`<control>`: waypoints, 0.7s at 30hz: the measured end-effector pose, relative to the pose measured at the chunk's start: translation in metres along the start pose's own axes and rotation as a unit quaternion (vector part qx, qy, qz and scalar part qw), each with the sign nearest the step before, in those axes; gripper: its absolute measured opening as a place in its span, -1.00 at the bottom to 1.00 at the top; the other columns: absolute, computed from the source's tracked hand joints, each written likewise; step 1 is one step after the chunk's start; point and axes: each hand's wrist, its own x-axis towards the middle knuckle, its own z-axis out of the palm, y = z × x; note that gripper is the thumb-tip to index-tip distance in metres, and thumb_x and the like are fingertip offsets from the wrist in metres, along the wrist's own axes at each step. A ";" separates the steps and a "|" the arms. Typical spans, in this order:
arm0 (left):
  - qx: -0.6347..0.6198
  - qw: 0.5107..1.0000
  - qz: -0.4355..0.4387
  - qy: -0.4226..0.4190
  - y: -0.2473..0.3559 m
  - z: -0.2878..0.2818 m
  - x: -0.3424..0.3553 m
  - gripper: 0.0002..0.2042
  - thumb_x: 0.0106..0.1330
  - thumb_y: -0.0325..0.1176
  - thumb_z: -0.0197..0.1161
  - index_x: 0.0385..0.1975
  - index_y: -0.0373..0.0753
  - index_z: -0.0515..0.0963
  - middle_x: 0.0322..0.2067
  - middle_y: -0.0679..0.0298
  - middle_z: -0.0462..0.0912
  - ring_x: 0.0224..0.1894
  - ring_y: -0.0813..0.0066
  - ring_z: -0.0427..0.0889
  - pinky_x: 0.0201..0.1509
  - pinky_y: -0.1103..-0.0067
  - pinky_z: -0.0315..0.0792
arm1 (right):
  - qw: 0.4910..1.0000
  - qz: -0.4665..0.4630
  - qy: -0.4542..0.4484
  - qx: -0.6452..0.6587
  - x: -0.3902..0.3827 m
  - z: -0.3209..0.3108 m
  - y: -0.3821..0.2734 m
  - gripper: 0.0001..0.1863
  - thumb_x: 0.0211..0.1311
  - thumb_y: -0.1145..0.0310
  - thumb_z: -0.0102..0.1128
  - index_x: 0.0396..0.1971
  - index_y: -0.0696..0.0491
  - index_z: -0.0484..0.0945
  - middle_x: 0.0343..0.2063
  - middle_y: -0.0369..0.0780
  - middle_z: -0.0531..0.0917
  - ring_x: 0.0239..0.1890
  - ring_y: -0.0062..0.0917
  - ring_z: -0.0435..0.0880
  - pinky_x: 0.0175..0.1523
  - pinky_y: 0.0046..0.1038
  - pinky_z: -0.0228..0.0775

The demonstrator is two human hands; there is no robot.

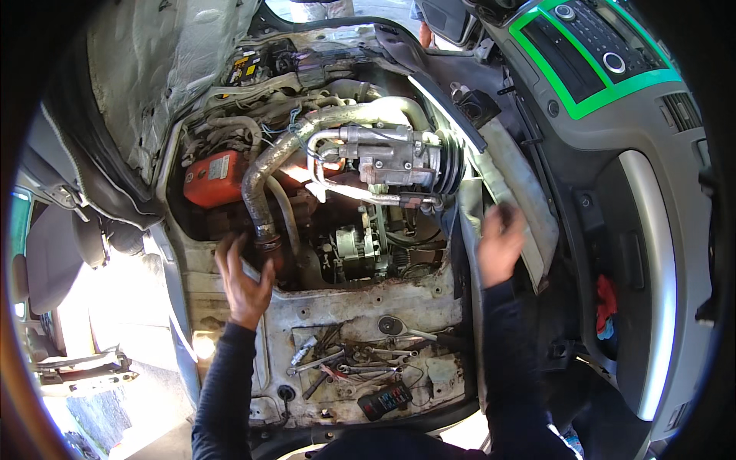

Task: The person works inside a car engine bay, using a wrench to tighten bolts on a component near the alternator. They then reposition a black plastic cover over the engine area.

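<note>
My left hand (pixel 244 285) is open, its fingers spread beside the rusty lower end of a thick metal pipe (pixel 264 165). Whether the fingertips touch the pipe I cannot tell. Over the right edge of the engine opening, my right hand (pixel 501 247) has its fingers curled together. Something dark shows at its fingertips, too small to name. Between the hands lies the engine, with a red cover (pixel 208 182) at left. A silver compressor (pixel 395 159) with a black grooved pulley (pixel 451 162) sits at upper right, and an alternator (pixel 354 244) sits lower down.
Several wrenches (pixel 368 369), a ratchet (pixel 392 326) and a black handheld device (pixel 385 400) lie on the metal floor panel nearest me. A battery (pixel 249 67) stands at the far left. The grey dashboard (pixel 652 126) with green-edged trim borders the right side.
</note>
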 end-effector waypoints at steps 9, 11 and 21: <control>0.051 0.894 0.445 -0.022 0.148 0.156 0.306 -0.40 0.23 -0.47 0.30 0.34 0.04 0.46 0.05 -0.03 0.59 0.00 -0.05 0.62 0.09 0.21 0.54 | 0.856 0.383 -0.313 0.147 0.218 0.091 0.066 -0.54 0.41 -0.05 0.15 -0.14 0.09 0.67 -0.37 -0.24 0.72 -0.36 -0.38 0.66 -0.14 -0.36 0.51; 0.108 0.895 0.422 -0.092 0.171 0.201 0.341 -0.38 0.21 -0.52 0.30 0.35 -0.04 0.44 -0.06 0.01 0.68 -0.17 -0.09 0.64 0.01 0.19 0.56 | 0.881 0.327 -0.251 0.233 0.237 0.122 0.066 -0.56 0.39 -0.04 0.18 -0.09 0.07 0.67 -0.34 -0.24 0.73 -0.39 -0.42 0.67 -0.17 -0.37 0.54; -0.499 0.523 -0.384 -0.575 0.234 0.278 0.370 -0.29 0.55 0.14 -0.10 0.47 -0.31 0.10 0.40 -0.39 0.21 0.41 -0.70 0.06 0.26 -0.55 -0.10 | 0.823 0.396 -0.336 0.228 0.274 0.140 0.095 -0.55 0.35 0.05 0.32 -0.02 0.14 0.66 -0.21 -0.11 0.80 -0.30 -0.47 0.82 -0.18 -0.37 0.74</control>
